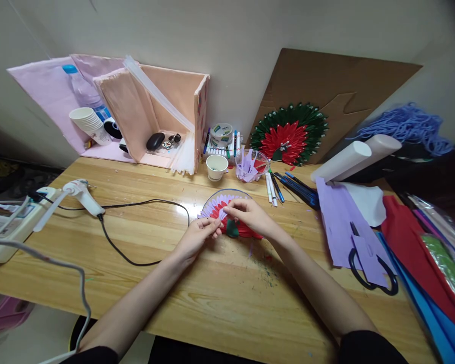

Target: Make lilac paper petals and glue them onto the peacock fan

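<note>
Glue gun point(84, 198) out at nine o'clock from the flower, nozzle end away, cable snaking in towards the middle; box point(147, 88) up around eleven. In we come, and here's the left hand point(201, 235) at eight o'clock, thumb and fingers pinched together right by the petal, though I can't tell whether they grip it. The flower point(214, 206) lies on the table at the heart of it all, beneath the fingertips. The cup point(217, 168) stands near, just shy of twelve. Now the petal point(223, 214), over the flower: feather-light by the look of it, soft, floppy, hardly slippery, easy to crease, so a gentle pinch at one end should do. And the looks? Petal plain lilac, narrow; flower ringed lilac from nine to twelve, red within and down to four, a green leaf point(232, 228) near six. Right hand point(247, 215) at three, thumb and forefinger closed on the petal! Beyond it, the bowl point(248, 172) of lilac strips at one, purple felt point(331, 242) well out at three, and scissors point(393, 284) past it, towards four.
</note>
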A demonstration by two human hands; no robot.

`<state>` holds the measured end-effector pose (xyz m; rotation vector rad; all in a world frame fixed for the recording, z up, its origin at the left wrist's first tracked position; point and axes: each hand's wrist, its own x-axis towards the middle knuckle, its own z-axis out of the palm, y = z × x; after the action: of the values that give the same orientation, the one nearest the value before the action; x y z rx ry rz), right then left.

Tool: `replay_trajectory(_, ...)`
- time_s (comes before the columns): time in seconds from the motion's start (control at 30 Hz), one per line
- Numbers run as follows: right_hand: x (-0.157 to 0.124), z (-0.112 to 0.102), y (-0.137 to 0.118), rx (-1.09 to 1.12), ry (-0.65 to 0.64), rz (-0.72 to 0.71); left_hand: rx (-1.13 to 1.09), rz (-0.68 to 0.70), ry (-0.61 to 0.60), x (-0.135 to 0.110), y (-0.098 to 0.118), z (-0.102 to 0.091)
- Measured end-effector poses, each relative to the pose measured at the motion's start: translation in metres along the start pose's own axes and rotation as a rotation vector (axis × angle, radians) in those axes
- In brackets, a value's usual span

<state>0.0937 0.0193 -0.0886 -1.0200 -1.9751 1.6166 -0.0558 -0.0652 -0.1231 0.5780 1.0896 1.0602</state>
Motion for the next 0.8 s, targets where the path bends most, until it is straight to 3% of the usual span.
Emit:
replay_trajectory(0.23,0.0,0.002,0.003,-0.068,0.028,-0.007,0.135,0.039,0.036,-0.001,0.001,0.002)
replay_trajectory(0.6,0.002,0.004,0.013,-0.052,0.064,-0.032,0.129,0.076,0.022,0.0,-0.001,-0.001)
replay_trajectory(0.8,-0.002,0.0,0.006,0.047,-0.09,-0.016,0.272,0.124,-0.045,-0.001,0.002,-0.003)
